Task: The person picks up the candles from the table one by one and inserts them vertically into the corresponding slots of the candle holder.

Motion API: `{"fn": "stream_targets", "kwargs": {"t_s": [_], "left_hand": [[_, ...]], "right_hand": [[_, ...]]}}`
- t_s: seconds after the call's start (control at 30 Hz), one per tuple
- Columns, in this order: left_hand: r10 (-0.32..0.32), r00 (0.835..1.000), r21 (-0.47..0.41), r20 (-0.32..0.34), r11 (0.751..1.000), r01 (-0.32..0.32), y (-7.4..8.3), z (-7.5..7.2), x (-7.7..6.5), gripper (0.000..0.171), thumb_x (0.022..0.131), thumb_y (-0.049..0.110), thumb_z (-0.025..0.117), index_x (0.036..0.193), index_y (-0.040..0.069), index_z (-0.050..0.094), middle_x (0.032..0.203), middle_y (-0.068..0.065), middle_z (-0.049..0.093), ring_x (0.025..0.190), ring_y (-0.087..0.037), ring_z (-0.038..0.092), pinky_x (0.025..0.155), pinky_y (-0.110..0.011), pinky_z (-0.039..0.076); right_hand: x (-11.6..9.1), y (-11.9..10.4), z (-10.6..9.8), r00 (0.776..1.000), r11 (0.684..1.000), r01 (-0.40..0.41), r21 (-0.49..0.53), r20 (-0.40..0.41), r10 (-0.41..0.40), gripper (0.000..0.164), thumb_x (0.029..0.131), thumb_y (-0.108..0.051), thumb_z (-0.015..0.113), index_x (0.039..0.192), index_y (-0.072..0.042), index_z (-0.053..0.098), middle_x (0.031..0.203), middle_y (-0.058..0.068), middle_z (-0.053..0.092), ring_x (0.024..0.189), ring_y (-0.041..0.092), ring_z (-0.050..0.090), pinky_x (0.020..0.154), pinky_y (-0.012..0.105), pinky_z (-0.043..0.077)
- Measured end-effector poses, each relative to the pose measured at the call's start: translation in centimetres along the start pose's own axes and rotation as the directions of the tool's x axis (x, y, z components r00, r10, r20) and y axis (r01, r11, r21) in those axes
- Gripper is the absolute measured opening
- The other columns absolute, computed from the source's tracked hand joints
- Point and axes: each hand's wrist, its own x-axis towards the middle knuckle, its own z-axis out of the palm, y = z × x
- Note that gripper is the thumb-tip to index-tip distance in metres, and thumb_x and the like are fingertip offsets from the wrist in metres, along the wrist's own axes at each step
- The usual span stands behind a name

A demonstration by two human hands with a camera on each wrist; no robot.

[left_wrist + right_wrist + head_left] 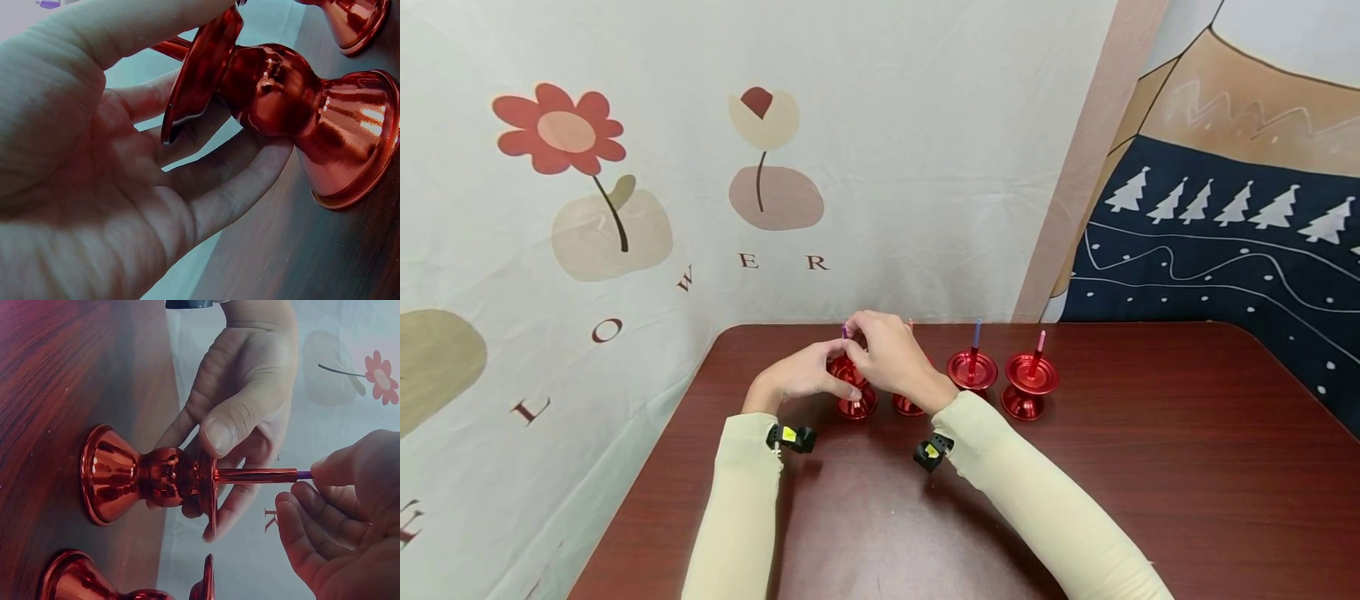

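A shiny red metal candle holder stands upright at the left end of a row, with a round dish and a thin tube on top. My left hand grips it at the dish, the thumb on the dish's upper face and the other fingers around beneath and behind. In the right wrist view, a thin purple candle sits at the mouth of the tube. My right hand pinches that candle between thumb and fingertips, covering its upper part.
Three more red holders stand to the right. One is partly behind my right hand; another bears a blue candle, and the rightmost holder a pink one. A patterned cloth hangs behind the brown table.
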Motion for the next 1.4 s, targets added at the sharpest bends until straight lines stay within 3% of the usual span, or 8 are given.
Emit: {"fn": "stream_targets", "kwargs": {"t_s": [0.43,0.8,0.93,1.1,1.23,1.4], "left_hand": [[-0.001,1.000,-0.006,0.001,1.000,0.001,-0.4,-0.1,0.4,0.090,0.087,0.018,0.092,0.164,0.006,0.048,0.149,-0.011,0.063,0.131,-0.027,0.062,0.114,-0.049,0.050],[0.011,1.000,-0.032,0.000,0.999,-0.011,-0.3,0.1,0.4,0.074,0.087,0.014,0.091,0.153,0.007,0.059,0.139,-0.009,0.069,0.122,-0.026,0.065,0.108,-0.044,0.053],[0.020,1.000,-0.035,0.000,0.999,-0.020,-0.1,0.3,0.3,0.067,0.087,0.013,0.091,0.147,0.005,0.061,0.132,-0.009,0.071,0.117,-0.025,0.067,0.105,-0.041,0.054],[0.019,1.000,0.005,-0.002,1.000,-0.019,0.0,0.2,0.4,0.070,0.089,0.013,0.091,0.150,0.003,0.059,0.129,-0.009,0.073,0.115,-0.024,0.069,0.103,-0.041,0.055],[-0.004,1.000,0.034,-0.007,0.999,0.005,0.0,0.0,0.0,0.072,0.089,0.015,0.091,0.152,0.004,0.058,0.128,-0.010,0.072,0.115,-0.025,0.068,0.103,-0.042,0.056],[-0.023,0.999,0.051,-0.030,0.998,0.025,0.1,-0.4,-1.0,0.074,0.091,0.019,0.090,0.154,0.004,0.055,0.133,-0.014,0.070,0.120,-0.029,0.066,0.107,-0.048,0.054]], "right_hand": [[-0.1,0.2,0.1,0.999,1.000,-0.017,-0.012,0.029,0.018,0.011,0.103,-0.009,0.074,0.111,-0.003,0.076,0.110,0.010,0.077,0.092,0.023,0.071,0.077,0.039,0.059],[-1.4,-0.4,-0.9,0.999,0.998,-0.046,0.052,-0.006,0.047,0.017,0.101,-0.010,0.074,0.117,-0.002,0.076,0.105,0.006,0.075,0.091,0.018,0.074,0.081,0.030,0.060],[-2.7,-0.8,-2.7,0.999,0.998,-0.011,0.069,-0.045,0.014,0.022,0.100,-0.011,0.075,0.120,-0.001,0.075,0.104,0.006,0.076,0.090,0.021,0.075,0.081,0.034,0.061],[-5.0,0.2,-6.3,0.991,0.998,0.041,0.050,-0.131,-0.034,0.020,0.096,-0.008,0.076,0.116,-0.003,0.076,0.102,0.005,0.076,0.086,0.019,0.073,0.078,0.035,0.061],[-7.2,2.0,-9.4,0.977,0.999,0.032,0.032,-0.212,-0.025,0.016,0.097,-0.006,0.076,0.112,-0.006,0.077,0.101,0.003,0.075,0.082,0.013,0.070,0.074,0.033,0.061],[-10.2,5.2,-12.7,0.941,1.000,-0.014,-0.012,-0.337,0.009,0.011,0.097,-0.002,0.076,0.108,-0.006,0.077,0.096,0.004,0.075,0.076,0.012,0.065,0.070,0.020,0.054]]}}
